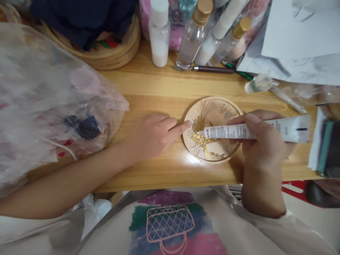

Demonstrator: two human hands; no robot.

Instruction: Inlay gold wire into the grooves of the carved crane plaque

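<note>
A round wooden disc with a raised rim lies on the wooden table, bearing fine dark lines and a shiny gold pattern on its left and lower parts. My right hand is closed around a white tube with printed text. The tube's narrow nozzle points left and is at the gold pattern; whether it touches cannot be told. My left hand rests on the table with its index finger stretched to the disc's left edge and the other fingers curled under, nothing visible in them.
Plastic bags fill the left side. A round wooden box holding dark cloth stands at the back left. Bottles, a dark-handled tool and papers lie along the back. A small clear container is behind the tube.
</note>
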